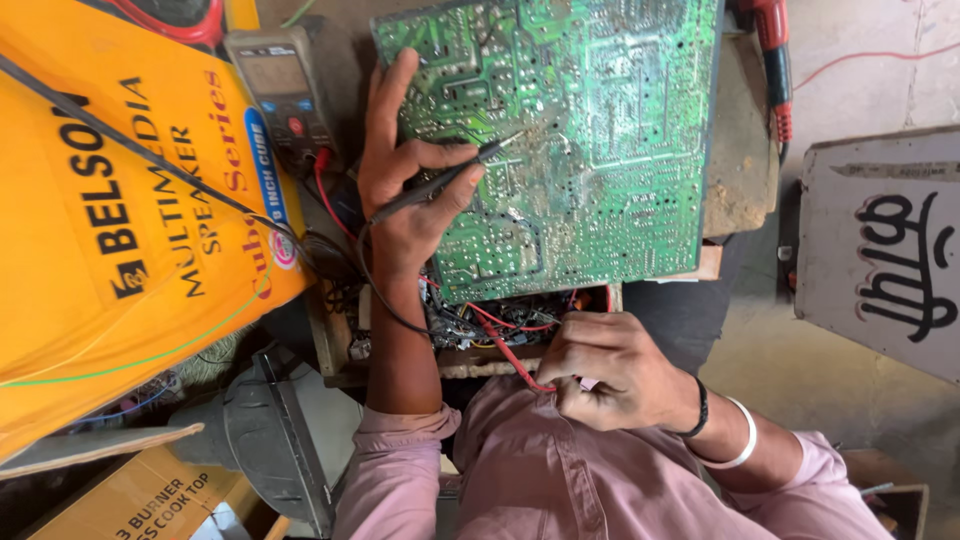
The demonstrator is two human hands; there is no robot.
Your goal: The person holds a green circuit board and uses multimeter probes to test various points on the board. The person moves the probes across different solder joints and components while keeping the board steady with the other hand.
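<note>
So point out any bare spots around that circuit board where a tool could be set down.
Bare concrete floor lies between the circuit board and the grey painted panel. Crowded: the left hand with the black probe, the multimeter, the orange box, and tangled wires by the right hand.

A large yellow cardboard box (pixel 110 230) fills the left side. Just right of its upper edge stands a grey digital multimeter (pixel 283 95). Below the yellow box lies a brown carton (pixel 140 500), and right of that carton sits a grey metal casing (pixel 270 440). Far to the right of the yellow box, a red-handled tool (pixel 772 60) hangs at the top, and a grey painted board (pixel 885 250) rests on the concrete floor (pixel 800 380).
</note>
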